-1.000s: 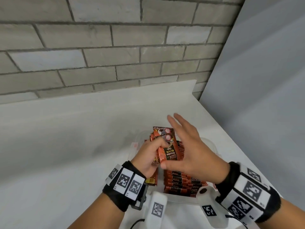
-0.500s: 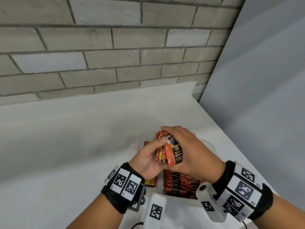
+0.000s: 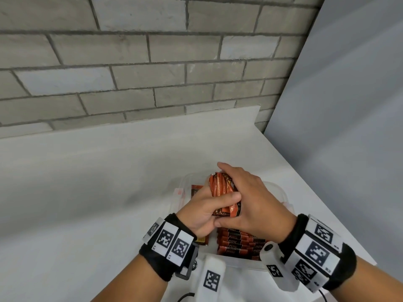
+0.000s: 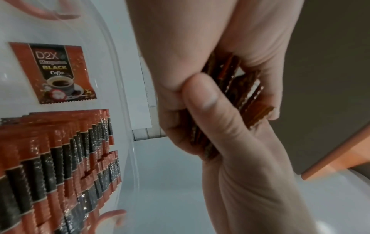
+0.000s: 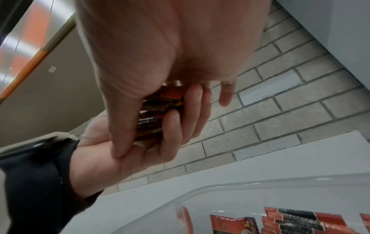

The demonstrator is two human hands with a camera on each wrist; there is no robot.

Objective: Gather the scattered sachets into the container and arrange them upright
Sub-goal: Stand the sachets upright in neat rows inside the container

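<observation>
Squaring a bundle of sachets (image 3: 220, 192) above the clear container (image 3: 283, 194) seems the step now: the left hand (image 3: 202, 211) and the right hand (image 3: 253, 199) both curl closed around it. Next, I think, the bundle must go down upright beside the standing row of sachets (image 3: 239, 243). One loose sachet (image 4: 53, 72) lies flat inside.

The bundle (image 3: 220, 190) shows only its edges between the left hand (image 3: 202, 212) and right hand (image 3: 257, 205); its count cannot be told. The right hand covers much of the container (image 3: 281, 192), whose near rim is hidden behind the wrist cameras. The row (image 4: 60, 158) runs off the left wrist view's left and bottom edges. A loose sachet (image 3: 195, 189) is half hidden behind the left fingers.
</observation>
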